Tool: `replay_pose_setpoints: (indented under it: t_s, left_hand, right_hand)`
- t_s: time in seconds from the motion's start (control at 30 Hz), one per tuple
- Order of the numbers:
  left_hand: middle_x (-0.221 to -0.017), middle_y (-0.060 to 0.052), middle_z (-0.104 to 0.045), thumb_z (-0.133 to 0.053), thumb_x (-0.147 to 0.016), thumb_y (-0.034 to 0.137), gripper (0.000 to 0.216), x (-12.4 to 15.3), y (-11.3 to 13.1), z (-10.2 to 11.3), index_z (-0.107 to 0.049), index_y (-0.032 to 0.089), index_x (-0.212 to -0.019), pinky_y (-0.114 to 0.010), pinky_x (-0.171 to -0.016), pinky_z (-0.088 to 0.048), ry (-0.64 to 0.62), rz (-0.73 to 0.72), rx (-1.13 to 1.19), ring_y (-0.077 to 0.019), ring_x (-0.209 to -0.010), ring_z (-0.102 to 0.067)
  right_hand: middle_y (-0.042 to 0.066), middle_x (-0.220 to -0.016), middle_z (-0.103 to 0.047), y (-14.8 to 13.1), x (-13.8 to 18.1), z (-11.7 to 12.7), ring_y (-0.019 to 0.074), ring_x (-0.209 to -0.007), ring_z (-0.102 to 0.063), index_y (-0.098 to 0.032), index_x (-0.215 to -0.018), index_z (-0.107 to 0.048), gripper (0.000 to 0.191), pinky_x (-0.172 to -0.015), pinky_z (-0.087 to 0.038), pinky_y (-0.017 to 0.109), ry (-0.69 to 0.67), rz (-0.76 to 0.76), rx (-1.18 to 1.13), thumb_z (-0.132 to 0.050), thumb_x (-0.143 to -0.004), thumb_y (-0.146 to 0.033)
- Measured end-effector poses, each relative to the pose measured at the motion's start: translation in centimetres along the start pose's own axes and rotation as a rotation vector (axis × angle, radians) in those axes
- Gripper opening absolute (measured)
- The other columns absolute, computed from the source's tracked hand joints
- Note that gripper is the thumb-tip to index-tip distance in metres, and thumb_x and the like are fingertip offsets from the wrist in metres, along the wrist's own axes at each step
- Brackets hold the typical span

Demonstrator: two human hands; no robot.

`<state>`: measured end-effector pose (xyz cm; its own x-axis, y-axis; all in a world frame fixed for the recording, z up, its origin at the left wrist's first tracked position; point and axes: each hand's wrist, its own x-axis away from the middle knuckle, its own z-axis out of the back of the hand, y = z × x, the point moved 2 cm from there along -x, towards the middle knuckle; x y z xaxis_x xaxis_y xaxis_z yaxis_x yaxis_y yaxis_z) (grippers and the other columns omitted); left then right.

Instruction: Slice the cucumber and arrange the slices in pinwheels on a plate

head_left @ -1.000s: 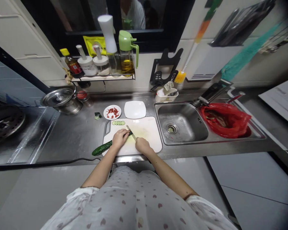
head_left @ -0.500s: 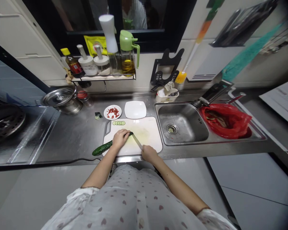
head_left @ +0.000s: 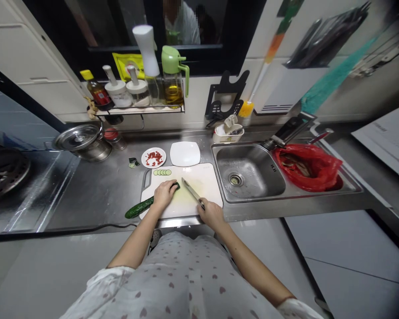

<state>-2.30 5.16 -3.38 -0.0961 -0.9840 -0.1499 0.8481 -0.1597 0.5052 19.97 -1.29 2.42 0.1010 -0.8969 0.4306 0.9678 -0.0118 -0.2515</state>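
My left hand (head_left: pixel 164 193) is closed over a dark green cucumber (head_left: pixel 139 207), pressing it to the white cutting board (head_left: pixel 199 177). The cucumber lies at a slant, its far end beyond the board's left edge and its cut end poking out past my fingers. In my right hand (head_left: pixel 212 214) is the handle of a knife (head_left: pixel 192 191). The blade lies apart from the cut end, to its right, with its tip pointing away from me. A row of thin cucumber slices (head_left: pixel 162 172) rests at the board's upper left.
Behind the board stand a plate of chopped red pieces (head_left: pixel 147 164) and a bare white plate (head_left: pixel 185 153). Dark green scraps (head_left: pixel 133 162) lie to the left. The sink (head_left: pixel 249 197) and a red plastic bag (head_left: pixel 307 177) are on the right; a lidded pot (head_left: pixel 96 150) stands left.
The knife has moved away from the cucumber's cut end to the right, and its blade is turned differently. My left hand still holds the cucumber. The whole view has shifted slightly.
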Motion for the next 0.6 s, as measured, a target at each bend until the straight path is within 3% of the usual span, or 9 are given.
replay_pose_setpoints:
  t_s: [0.37, 0.6]
  left_hand:
    - [-0.114, -0.007, -0.069, -0.041, -0.097, 0.037, 0.034, 0.1, 0.9, 0.4, -0.067, 0.024, -0.114, -0.036, -0.094, -0.048, 0.078, 0.068, 0.118, -0.0226, -0.108, -0.061]
    - [-0.116, -0.008, -0.066, -0.049, -0.094, 0.039, 0.034, -0.8, 2.8, 0.5, -0.066, 0.022, -0.117, -0.038, -0.099, -0.046, 0.04, -0.012, 0.177, -0.0229, -0.11, -0.058]
  right_hand:
    - [0.011, -0.115, -0.067, 0.2, 0.1, 0.2, 0.0234, -0.107, -0.061, -0.02, -0.138, -0.046, 0.048, -0.085, -0.041, 0.029, 0.077, 0.002, 0.072, -0.051, -0.093, -0.036]
    - [0.011, -0.114, -0.066, 0.5, 0.2, 0.3, 0.0242, -0.106, -0.06, -0.019, -0.141, -0.043, 0.05, -0.086, -0.041, 0.03, 0.076, 0.024, 0.115, -0.05, -0.095, -0.037]
